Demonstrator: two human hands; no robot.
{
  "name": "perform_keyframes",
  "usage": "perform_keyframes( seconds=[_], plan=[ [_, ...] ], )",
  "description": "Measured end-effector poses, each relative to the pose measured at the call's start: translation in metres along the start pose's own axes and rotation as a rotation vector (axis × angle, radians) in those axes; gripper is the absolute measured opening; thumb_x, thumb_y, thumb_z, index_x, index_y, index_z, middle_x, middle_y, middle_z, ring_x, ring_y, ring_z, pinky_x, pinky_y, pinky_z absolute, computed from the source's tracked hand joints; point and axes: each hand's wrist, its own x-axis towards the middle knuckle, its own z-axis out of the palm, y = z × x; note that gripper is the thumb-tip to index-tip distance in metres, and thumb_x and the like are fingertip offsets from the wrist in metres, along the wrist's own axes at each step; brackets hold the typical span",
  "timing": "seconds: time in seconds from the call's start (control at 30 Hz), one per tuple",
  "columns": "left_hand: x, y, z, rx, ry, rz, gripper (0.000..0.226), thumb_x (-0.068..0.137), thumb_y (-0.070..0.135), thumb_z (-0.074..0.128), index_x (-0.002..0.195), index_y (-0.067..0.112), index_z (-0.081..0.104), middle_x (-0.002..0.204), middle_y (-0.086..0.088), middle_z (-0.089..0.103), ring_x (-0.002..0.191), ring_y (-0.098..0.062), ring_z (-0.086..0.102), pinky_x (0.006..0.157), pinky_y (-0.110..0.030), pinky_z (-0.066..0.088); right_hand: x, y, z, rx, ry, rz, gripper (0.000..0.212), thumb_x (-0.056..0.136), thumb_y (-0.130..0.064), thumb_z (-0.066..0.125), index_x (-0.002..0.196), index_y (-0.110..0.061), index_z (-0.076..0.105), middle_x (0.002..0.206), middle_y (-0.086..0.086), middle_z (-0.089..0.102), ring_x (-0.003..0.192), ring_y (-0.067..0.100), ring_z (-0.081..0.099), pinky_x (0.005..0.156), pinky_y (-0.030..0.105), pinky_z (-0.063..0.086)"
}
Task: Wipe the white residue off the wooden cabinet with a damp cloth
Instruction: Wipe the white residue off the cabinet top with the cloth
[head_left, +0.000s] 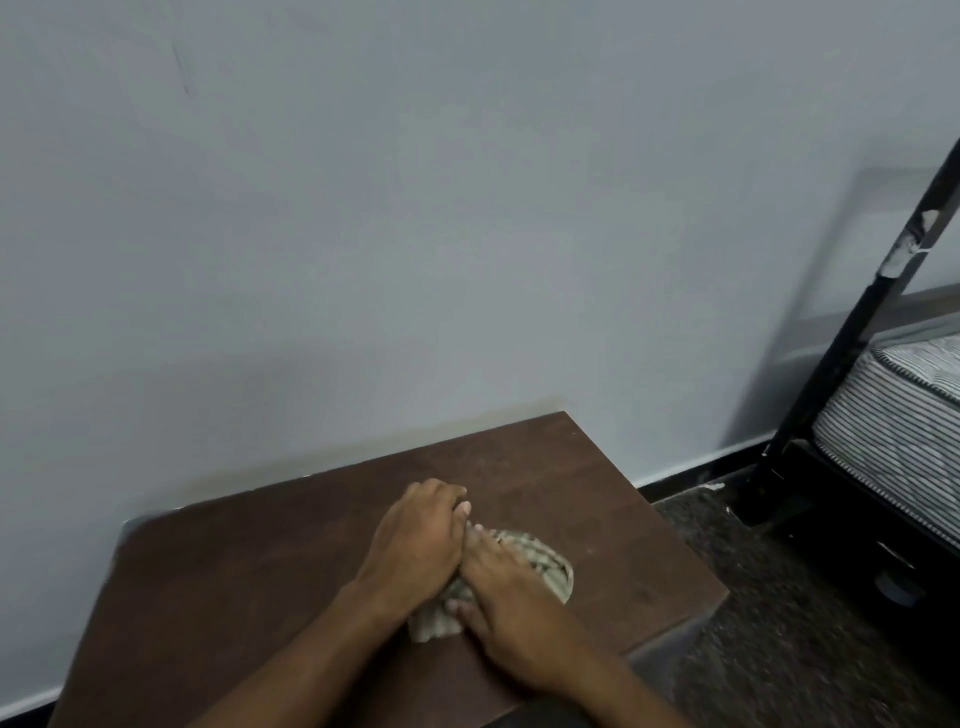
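The dark brown wooden cabinet top (249, 582) fills the lower middle of the head view, set against a pale wall. A crumpled greyish-beige cloth (545, 564) lies on it right of centre. My right hand (511, 608) lies flat on the cloth, fingers stretched forward and pressing it down. My left hand (415, 540) sits close beside it on the left, fingers bent over the cloth's near-left edge and touching the right hand's fingers. Much of the cloth is hidden under both hands. Faint pale smudges show on the wood near the back right corner (519, 457).
A grey wall (415, 234) rises straight behind the cabinet. To the right stands a black metal bed frame (852, 332) with a striped mattress (904, 410). Dark carpet (779, 623) covers the floor between the cabinet and the bed.
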Motion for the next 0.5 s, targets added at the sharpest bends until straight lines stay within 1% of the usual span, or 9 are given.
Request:
perform_keyframes(
  seconds=[0.07, 0.13, 0.23, 0.33, 0.4, 0.5],
  plan=[
    [0.005, -0.006, -0.001, 0.004, -0.003, -0.018, 0.035, 0.103, 0.036, 0.039, 0.128, 0.022, 0.059, 0.122, 0.005, 0.06, 0.111, -0.014, 0.053, 0.098, -0.033, 0.044, 0.023, 0.028, -0.018, 0.035, 0.027, 0.04, 0.061, 0.1, -0.04, 0.046, 0.156, -0.031, 0.021, 0.163, -0.007, 0.022, 0.149, 0.004, 0.011, 0.122, 0.027, 0.007],
    [0.011, -0.014, -0.002, 0.01, -0.023, -0.059, 0.039, 0.103, 0.038, 0.038, 0.132, 0.021, 0.056, 0.125, 0.005, 0.059, 0.113, -0.014, 0.052, 0.099, -0.033, 0.044, 0.047, 0.067, -0.037, 0.038, 0.061, 0.15, 0.057, 0.101, -0.036, 0.05, 0.154, -0.032, 0.028, 0.161, -0.005, 0.028, 0.15, 0.012, 0.018, 0.123, 0.034, 0.015],
    [0.017, -0.025, -0.004, 0.029, -0.081, -0.118, 0.043, 0.103, 0.038, 0.039, 0.14, 0.018, 0.051, 0.135, 0.002, 0.055, 0.123, -0.015, 0.049, 0.105, -0.034, 0.042, 0.08, 0.109, -0.055, -0.026, 0.091, 0.319, 0.053, 0.103, -0.037, 0.047, 0.152, -0.026, 0.032, 0.16, 0.002, 0.03, 0.149, 0.019, 0.022, 0.121, 0.04, 0.019],
    [0.02, -0.034, -0.004, 0.038, -0.081, -0.173, 0.045, 0.103, 0.036, 0.04, 0.142, 0.015, 0.048, 0.139, 0.0, 0.053, 0.126, -0.018, 0.048, 0.107, -0.034, 0.04, 0.11, 0.113, -0.049, -0.067, 0.134, 0.447, 0.051, 0.103, -0.038, 0.045, 0.15, -0.022, 0.033, 0.158, 0.008, 0.031, 0.147, 0.026, 0.022, 0.119, 0.046, 0.019],
    [0.022, -0.039, -0.004, 0.048, -0.041, -0.207, 0.045, 0.103, 0.034, 0.04, 0.142, 0.013, 0.048, 0.138, -0.002, 0.053, 0.126, -0.02, 0.048, 0.106, -0.035, 0.04, 0.128, 0.091, -0.034, -0.047, 0.136, 0.415, 0.051, 0.103, -0.034, 0.045, 0.15, -0.017, 0.034, 0.156, 0.013, 0.032, 0.146, 0.029, 0.024, 0.119, 0.044, 0.02],
    [0.025, -0.042, -0.005, 0.058, 0.027, -0.241, 0.039, 0.102, 0.03, 0.043, 0.133, 0.009, 0.054, 0.129, -0.009, 0.057, 0.12, -0.025, 0.05, 0.102, -0.038, 0.042, 0.145, 0.044, 0.0, 0.006, 0.076, 0.185, 0.052, 0.102, -0.029, 0.047, 0.15, -0.012, 0.036, 0.155, 0.016, 0.034, 0.145, 0.03, 0.027, 0.12, 0.04, 0.02]
  ],
)
